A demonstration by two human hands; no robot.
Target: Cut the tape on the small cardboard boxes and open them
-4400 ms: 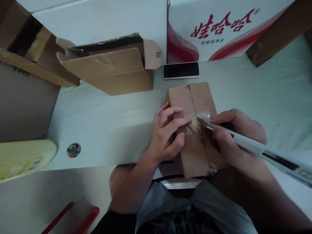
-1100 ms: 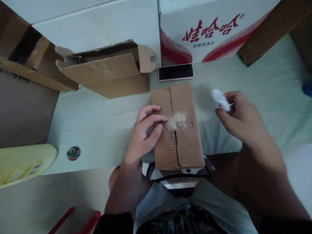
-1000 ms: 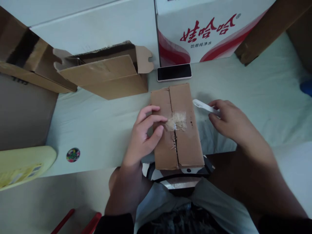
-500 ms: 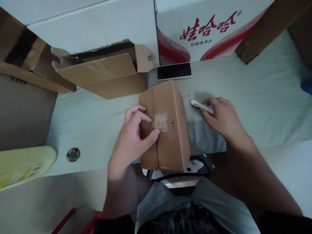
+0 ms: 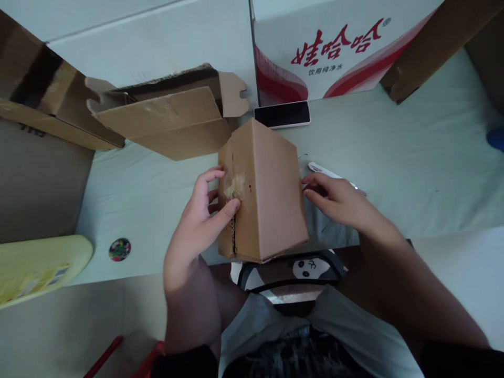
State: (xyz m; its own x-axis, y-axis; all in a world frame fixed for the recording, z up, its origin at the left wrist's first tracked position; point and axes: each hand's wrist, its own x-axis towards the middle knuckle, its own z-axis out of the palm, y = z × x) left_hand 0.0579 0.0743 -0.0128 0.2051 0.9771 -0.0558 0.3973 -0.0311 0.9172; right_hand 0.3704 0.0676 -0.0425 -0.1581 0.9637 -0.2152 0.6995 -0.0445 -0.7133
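A closed cardboard box (image 5: 279, 194) sits tilted in front of me, its broad side turned up toward me. Across its left seam runs a strip of clear tape (image 5: 235, 187). My left hand (image 5: 200, 212) grips that side, thumb on the seam by the tape and fingers at the left edge. My right hand (image 5: 334, 199) is at the box's right edge, fingers loosely bent and apart, with nothing held; the fingertips reach the cardboard or come very near it. Behind that hand a white utility knife (image 5: 325, 169) lies on the cloth, partly covered by it.
An open cardboard box (image 5: 173, 121) stands back left. A phone (image 5: 283, 114) lies before the white carton with red print (image 5: 323, 58). To the left are a round colourful disc (image 5: 119, 249) and a yellow bottle (image 5: 43, 268). A pale green cloth (image 5: 413, 173) covers the surface.
The box has been tipped to the left, showing more of its right side. My right hand has let go of the utility knife and moved left to the box.
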